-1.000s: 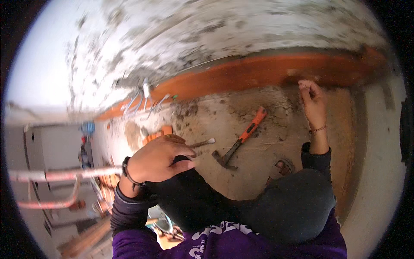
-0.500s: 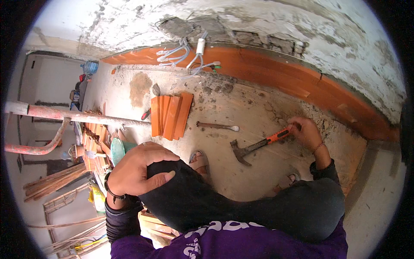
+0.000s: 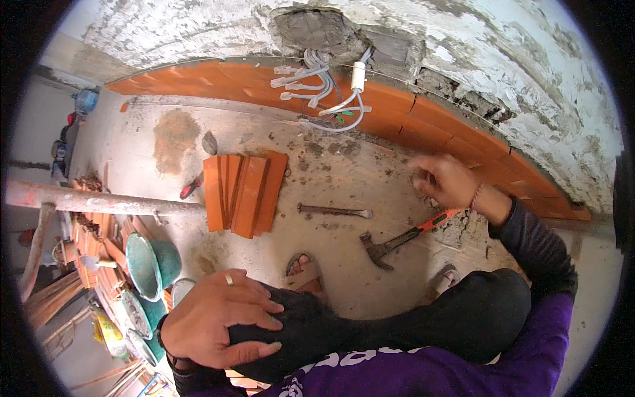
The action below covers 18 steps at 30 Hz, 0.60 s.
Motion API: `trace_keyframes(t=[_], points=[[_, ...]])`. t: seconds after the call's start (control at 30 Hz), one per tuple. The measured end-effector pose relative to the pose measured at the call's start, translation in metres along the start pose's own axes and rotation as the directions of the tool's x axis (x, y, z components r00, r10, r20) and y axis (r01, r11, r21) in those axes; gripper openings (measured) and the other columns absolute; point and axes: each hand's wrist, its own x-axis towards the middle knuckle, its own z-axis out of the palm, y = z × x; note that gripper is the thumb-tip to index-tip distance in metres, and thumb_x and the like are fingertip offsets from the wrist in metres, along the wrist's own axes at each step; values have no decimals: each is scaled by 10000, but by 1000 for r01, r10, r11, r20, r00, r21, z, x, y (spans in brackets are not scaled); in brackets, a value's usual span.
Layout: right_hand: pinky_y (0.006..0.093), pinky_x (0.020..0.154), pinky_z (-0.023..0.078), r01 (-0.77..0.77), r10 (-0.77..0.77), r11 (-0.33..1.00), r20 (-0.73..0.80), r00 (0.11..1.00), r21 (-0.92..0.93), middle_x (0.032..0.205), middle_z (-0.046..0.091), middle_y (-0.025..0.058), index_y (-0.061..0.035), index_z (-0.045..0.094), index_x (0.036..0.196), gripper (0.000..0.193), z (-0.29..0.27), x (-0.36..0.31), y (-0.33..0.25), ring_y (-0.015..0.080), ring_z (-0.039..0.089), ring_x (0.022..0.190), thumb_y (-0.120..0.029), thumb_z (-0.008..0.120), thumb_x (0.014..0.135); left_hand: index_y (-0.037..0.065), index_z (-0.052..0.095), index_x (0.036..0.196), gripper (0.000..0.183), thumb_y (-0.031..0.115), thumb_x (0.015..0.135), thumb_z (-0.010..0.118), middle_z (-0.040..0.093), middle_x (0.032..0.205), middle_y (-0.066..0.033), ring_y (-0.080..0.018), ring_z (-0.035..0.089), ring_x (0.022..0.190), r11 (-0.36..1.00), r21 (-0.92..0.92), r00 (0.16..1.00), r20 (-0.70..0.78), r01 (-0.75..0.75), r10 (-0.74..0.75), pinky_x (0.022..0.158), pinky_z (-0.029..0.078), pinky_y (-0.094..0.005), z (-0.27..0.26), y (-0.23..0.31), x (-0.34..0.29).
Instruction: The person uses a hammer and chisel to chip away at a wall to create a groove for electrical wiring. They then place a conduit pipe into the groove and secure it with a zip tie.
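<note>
My left hand [image 3: 221, 317] rests on my bent knee, its fingers spread over the dark trouser cloth and nothing held. Beyond my other knee, my right hand [image 3: 453, 182] hovers above the floor, slightly blurred, with loosely curled fingers apart and no tool in them. Just below it lies a claw hammer [image 3: 403, 239] with an orange and black handle, its head toward the middle. A flat chisel [image 3: 335, 211] lies farther left on the floor. Left of the chisel is a fanned stack of orange tile strips [image 3: 245, 193].
Orange skirting tiles [image 3: 436, 135] line the rough wall, with loose grey cables [image 3: 321, 79] hanging over them. A metal pipe [image 3: 112, 200] juts in from the left. Green buckets [image 3: 162, 261] and more tiles stand there. A red-and-black-handled tool [image 3: 191, 188] lies beside the stack.
My right hand has let go of the hammer's handle and moved up toward the wall; the hammer now lies on the floor. My left hand stays on the knee, fingers more spread. The view has shifted.
</note>
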Motion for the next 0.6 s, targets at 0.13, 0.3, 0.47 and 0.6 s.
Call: trace_keyframes(t=[0.13,0.3,0.47,0.6], points=[[461,720,484,176,-177,984,-97,979,-18,828,625,183,-60,599,962,175,-17,67,-50,383,606,796,-161,599,819,105,697,858,263,295,679,732,674,926,-57,-237,613,902,1000,-3,998,-59,10,-10,826,436,-374,-3,-4,-36],[403,671,479,102,-68,985,225,972,-142,843,617,157,-36,603,948,162,28,85,-10,328,613,746,-143,603,827,160,709,858,332,409,641,743,679,942,-38,-240,610,914,997,-52,998,10,-63,64,925,374,-443,-11,-48,-31],[435,737,471,-120,264,940,455,850,-319,848,616,172,-25,594,903,171,106,63,34,356,596,818,-164,597,802,192,715,880,387,494,640,740,675,959,-9,-230,596,948,989,-123,991,99,-80,92,981,322,-437,-21,-65,-24],[449,750,465,31,121,960,512,851,-278,844,610,183,-18,587,839,165,134,42,49,369,588,834,-167,606,770,175,703,832,331,454,663,756,678,911,-6,-228,612,901,972,-231,998,45,-33,45,919,385,-427,-26,-67,-18]])
